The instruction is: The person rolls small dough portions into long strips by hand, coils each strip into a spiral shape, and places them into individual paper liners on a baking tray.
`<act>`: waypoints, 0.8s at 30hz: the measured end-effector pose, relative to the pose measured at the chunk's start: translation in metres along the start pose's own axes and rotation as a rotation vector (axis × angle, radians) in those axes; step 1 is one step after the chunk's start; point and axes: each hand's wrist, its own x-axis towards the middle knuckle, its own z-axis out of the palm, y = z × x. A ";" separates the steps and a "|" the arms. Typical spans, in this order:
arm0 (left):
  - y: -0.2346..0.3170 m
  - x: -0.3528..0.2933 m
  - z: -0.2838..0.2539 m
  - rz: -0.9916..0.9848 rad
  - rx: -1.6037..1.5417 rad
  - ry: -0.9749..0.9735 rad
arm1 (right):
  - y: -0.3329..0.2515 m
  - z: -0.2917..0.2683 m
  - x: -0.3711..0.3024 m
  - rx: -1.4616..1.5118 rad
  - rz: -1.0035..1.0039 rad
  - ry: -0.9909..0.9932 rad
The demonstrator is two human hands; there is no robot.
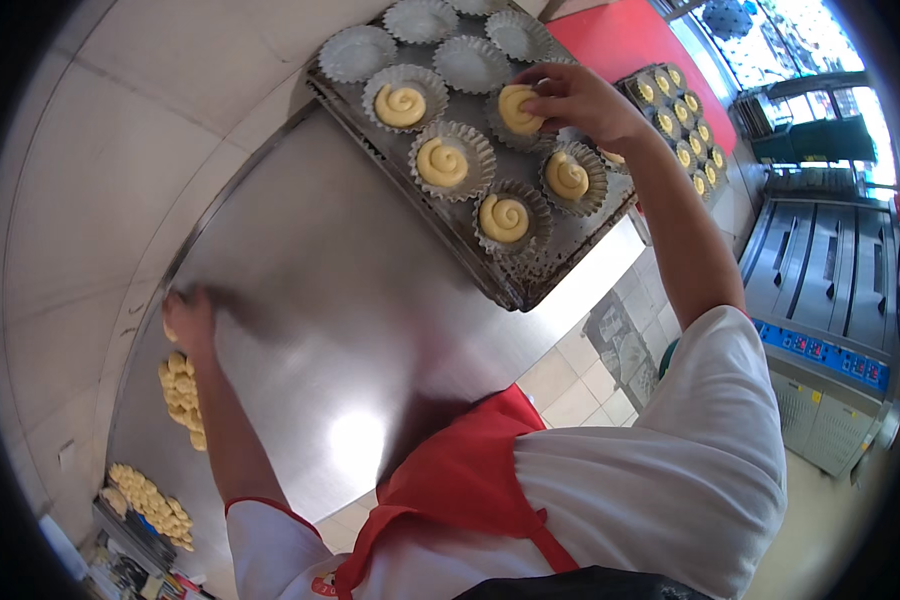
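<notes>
Closest in, red cloth apron point(448, 462) over white short sleeves point(710, 410). Around it, broad shiny steel worktable point(300, 240). Along its left edge, going outward: thick heap of small pale-yellow dough lumps point(152, 498), then narrower row of similar lumps point(180, 395), then left hand point(192, 318), reaching low with a pale dough piece point(169, 333) just under or beside the fingers. Impossible to tell how far open, or whether gripping or only touching.

At the far end of the steel, dark, worn metal baking tray point(510, 292), set at an angle. On it, pale-yellow dough spirals point(504, 218) in round pleated cups point(511, 250), one spiral to each. Farther along, right hand point(578, 98), thumb and fingers curled nearly together on one smooth pale-yellow coil point(517, 108), down inside its cup. Beyond, pleated whitish empty cups point(357, 54). Apparently in hand: seating that coil. Next, probably, a clean release without unwinding or smearing the spiral, then a fresh piece for an empty cup.

Farther off, flat red surface point(610, 38), second tray point(654, 107) with rows of small filled cups, and grey steel oven point(820, 265) with blue control strip.

Hard to make out: left fingertips, blurred and turned away; underside of the held coil, lost in the cup; another spiral, mostly behind the right wrist; farthest empty cups, cut off by the upper edge.
</notes>
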 end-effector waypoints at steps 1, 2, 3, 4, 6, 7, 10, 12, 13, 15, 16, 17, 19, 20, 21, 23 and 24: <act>-0.009 0.003 0.012 -0.064 0.056 -0.019 | 0.005 -0.001 0.004 -0.075 0.033 -0.044; -0.011 0.009 0.014 -0.129 0.114 -0.030 | 0.005 0.001 0.002 -0.310 0.002 0.023; -0.013 0.019 0.017 -0.156 0.093 -0.085 | 0.006 0.007 -0.001 -0.546 -0.030 0.081; -0.020 0.026 0.013 -0.196 0.075 -0.130 | 0.000 0.016 -0.003 -0.783 -0.077 0.132; -0.013 0.039 -0.004 -0.199 0.054 -0.224 | -0.017 0.039 -0.033 -0.898 -0.144 0.364; 0.015 0.044 -0.019 -0.149 0.046 -0.272 | -0.024 0.045 -0.057 -0.883 -0.178 0.481; 0.024 0.019 -0.057 0.095 -0.038 -0.052 | -0.052 0.101 -0.118 -0.611 -0.219 0.576; 0.051 -0.010 -0.089 0.250 -0.275 0.183 | -0.042 0.170 -0.147 -0.266 -0.287 0.477; 0.080 -0.039 -0.117 0.290 -0.466 0.286 | -0.032 0.210 -0.160 -0.151 -0.267 0.342; 0.102 -0.111 -0.148 0.133 -1.112 0.042 | -0.045 0.309 -0.179 -0.091 -0.321 0.291; 0.104 -0.151 -0.152 0.192 -1.194 -0.026 | -0.049 0.358 -0.181 -0.053 -0.456 0.351; 0.102 -0.190 -0.157 0.251 -1.276 -0.095 | -0.048 0.383 -0.187 -0.026 -0.506 0.307; 0.094 -0.265 -0.183 0.057 -1.629 -0.397 | -0.044 0.417 -0.204 0.018 -0.510 0.129; 0.077 -0.290 -0.183 -0.030 -1.592 -0.438 | -0.041 0.428 -0.218 0.031 -0.459 -0.008; 0.062 -0.314 -0.176 -0.122 -1.557 -0.480 | -0.030 0.438 -0.231 -0.010 -0.373 -0.089; 0.042 -0.361 -0.134 0.038 -1.399 -0.420 | 0.006 0.458 -0.251 -0.100 -0.192 -0.257; 0.035 -0.384 -0.118 0.110 -1.317 -0.398 | 0.033 0.470 -0.262 -0.295 -0.182 -0.141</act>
